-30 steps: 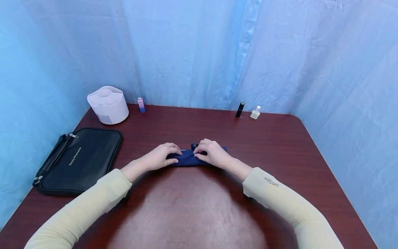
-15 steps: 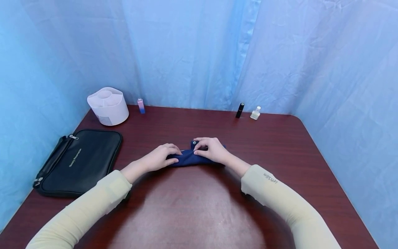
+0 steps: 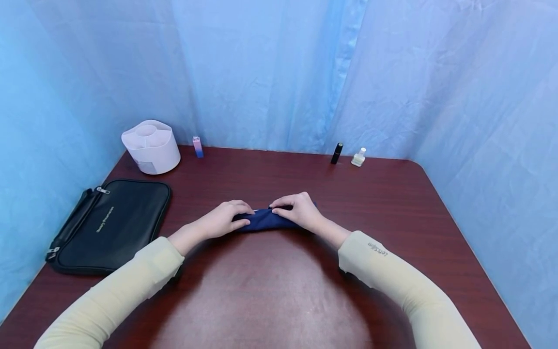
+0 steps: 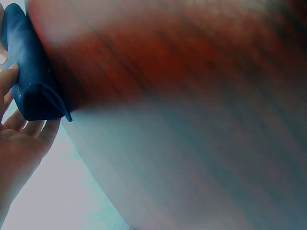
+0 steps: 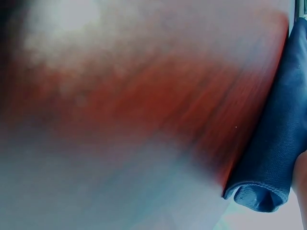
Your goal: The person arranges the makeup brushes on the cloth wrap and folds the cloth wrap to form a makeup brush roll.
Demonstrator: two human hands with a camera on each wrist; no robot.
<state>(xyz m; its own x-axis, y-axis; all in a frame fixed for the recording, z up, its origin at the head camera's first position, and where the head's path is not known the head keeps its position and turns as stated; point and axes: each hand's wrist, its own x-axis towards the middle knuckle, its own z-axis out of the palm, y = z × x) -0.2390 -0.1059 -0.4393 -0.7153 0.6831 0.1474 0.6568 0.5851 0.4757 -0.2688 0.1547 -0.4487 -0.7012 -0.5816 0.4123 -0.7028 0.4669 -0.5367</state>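
A long, soft navy blue pouch (image 3: 265, 220) lies on the dark red table at its middle, between both hands. My left hand (image 3: 220, 220) grips its left end, thumb on the near side and fingers over the far side. Near its middle, my right hand (image 3: 301, 211) pinches the upper edge with thumb and forefinger; the snap tab there is mostly hidden by the fingers. In the left wrist view the pouch (image 4: 33, 62) shows a folded end with the left hand (image 4: 24, 143) around it. The right wrist view shows the pouch's rolled, hollow end (image 5: 261, 196).
A black zip case (image 3: 115, 225) lies at the left. Behind it stand a white divided organizer (image 3: 154, 152) and a pink-blue tube (image 3: 198, 147). A black lipstick tube (image 3: 336, 153) and a small white-capped bottle (image 3: 358, 157) stand at the back right. Blue curtains (image 3: 261, 72) enclose the table.
The tab with the metal snap stood up behind the pouch half a second ago; now it is lowered under my right fingers. My right hand shifted slightly; the left hand stayed put.
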